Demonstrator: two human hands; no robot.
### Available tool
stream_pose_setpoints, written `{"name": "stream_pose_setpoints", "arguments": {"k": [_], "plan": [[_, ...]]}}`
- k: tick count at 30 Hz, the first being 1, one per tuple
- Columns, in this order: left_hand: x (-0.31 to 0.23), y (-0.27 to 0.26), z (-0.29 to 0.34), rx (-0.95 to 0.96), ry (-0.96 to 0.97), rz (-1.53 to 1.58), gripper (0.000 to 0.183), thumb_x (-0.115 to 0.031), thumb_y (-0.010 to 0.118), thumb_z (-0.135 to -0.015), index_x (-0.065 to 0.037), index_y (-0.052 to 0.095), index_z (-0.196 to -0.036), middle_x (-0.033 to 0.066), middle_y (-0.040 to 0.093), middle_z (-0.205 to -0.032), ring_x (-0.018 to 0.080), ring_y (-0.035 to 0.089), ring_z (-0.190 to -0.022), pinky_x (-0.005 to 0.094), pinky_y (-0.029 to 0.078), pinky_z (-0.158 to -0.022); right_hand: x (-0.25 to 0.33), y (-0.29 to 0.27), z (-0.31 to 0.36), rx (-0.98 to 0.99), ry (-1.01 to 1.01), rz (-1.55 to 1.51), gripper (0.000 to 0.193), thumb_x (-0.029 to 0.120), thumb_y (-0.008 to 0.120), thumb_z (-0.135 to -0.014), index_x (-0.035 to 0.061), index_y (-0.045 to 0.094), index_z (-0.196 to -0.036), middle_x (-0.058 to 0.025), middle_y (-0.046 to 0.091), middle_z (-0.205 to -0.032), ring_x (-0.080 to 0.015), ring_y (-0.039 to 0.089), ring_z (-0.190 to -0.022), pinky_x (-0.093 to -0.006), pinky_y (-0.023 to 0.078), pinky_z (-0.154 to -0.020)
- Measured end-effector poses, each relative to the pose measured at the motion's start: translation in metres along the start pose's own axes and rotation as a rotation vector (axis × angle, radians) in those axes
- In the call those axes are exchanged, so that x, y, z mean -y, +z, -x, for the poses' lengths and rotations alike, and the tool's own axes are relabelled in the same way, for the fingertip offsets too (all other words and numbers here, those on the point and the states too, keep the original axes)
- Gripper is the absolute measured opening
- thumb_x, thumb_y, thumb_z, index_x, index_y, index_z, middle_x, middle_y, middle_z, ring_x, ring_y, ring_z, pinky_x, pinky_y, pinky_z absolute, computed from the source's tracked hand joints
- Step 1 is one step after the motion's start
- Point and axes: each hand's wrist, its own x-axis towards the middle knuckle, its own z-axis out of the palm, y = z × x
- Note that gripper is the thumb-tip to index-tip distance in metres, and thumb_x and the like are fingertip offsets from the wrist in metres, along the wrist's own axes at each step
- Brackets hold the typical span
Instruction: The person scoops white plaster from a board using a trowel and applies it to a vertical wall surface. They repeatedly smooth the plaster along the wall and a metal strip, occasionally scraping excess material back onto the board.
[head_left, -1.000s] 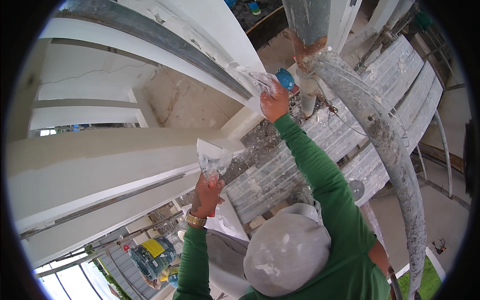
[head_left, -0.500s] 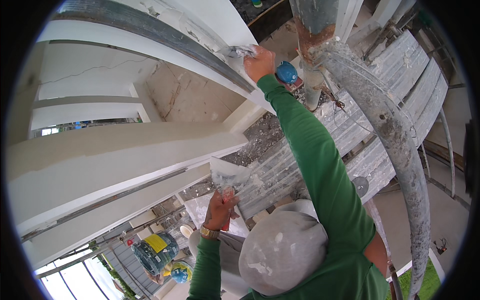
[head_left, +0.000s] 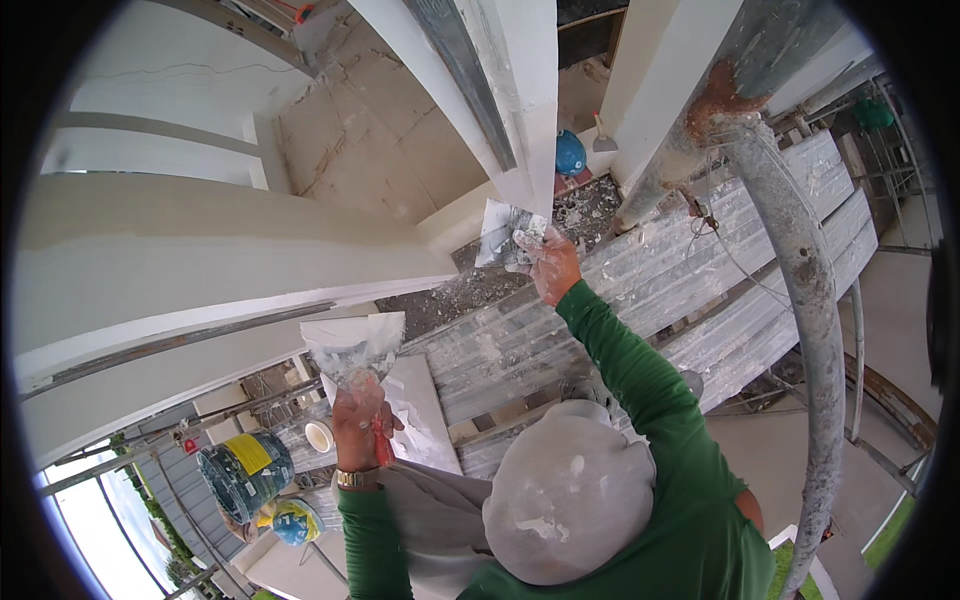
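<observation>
My left hand is closed round the red handle of a wide putty knife, whose flat blade carries white plaster. My right hand grips a second plaster-smeared putty knife near its blade; the fingers hide most of its handle. Both hands are apart from each other. The right-hand blade is just below the lower end of a white pillar in the picture; I cannot tell whether they touch. Beneath my left hand lies a white board with plaster on it.
Splattered scaffold planks run across below me. A thick metal pipe curves down on the right. Far ahead are a round blue object and a scraper. A dark bucket and a blue one stand at lower left.
My right hand has come down and away from the pillar with its putty knife. My left hand has moved left, and its blade now shows more white plaster. The whole view has shifted.
</observation>
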Motion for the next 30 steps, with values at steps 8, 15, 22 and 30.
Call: {"name": "stream_pose_setpoints", "arguments": {"k": [8,15,22,30], "plan": [[0.033,-0.043,0.013,-0.065,0.04,0.006,0.011,-0.005,0.055,-0.089,-0.004,0.047,-0.097,0.0037,0.051,-0.063,0.0141,0.045,-0.039,0.0319,0.049,-0.044,0.059,0.001,-0.109,-0.147,-0.745,0.727,0.042,0.003,0.057,-0.074,-0.0023,0.057,-0.116,-0.0183,0.063,-0.106,-0.0358,0.06,-0.098,-0.0422,0.046,-0.09],[0.053,-0.052,0.015,-0.144,-0.044,-0.034,0.011,-0.007,0.057,-0.088,-0.007,0.046,-0.092,0.0015,0.047,-0.059,0.0136,0.044,-0.038,0.0319,0.047,-0.041,0.078,0.059,-0.115,-0.172,-1.037,1.263,0.043,0.013,0.059,-0.075,0.0057,0.06,-0.117,-0.0189,0.061,-0.116,-0.0379,0.05,-0.114,-0.0465,0.041,-0.097],[0.046,-0.017,0.0,-0.082,-0.09,-0.023,0.014,-0.009,0.059,-0.088,-0.01,0.045,-0.09,0.0011,0.054,-0.072,0.013,0.043,-0.039,0.029,0.044,-0.04,0.086,0.047,-0.097,-0.191,-1.014,1.074,0.04,0.004,0.054,-0.069,-0.0011,0.063,-0.107,-0.0226,0.063,-0.102,-0.04,0.061,-0.093,-0.0416,0.048,-0.086],[-0.011,-0.004,0.016,-0.189,0.145,0.34,0.015,-0.004,0.052,-0.09,-0.006,0.051,-0.105,0.0011,0.059,-0.084,0.0111,0.042,-0.041,0.0284,0.042,-0.042,0.032,0.05,-0.023,0.171,-0.097,0.018,0.037,-0.004,0.057,-0.086,0.0018,0.055,-0.123,-0.0051,0.063,-0.112,-0.0178,0.061,-0.103,-0.033,0.049,-0.092]]}}
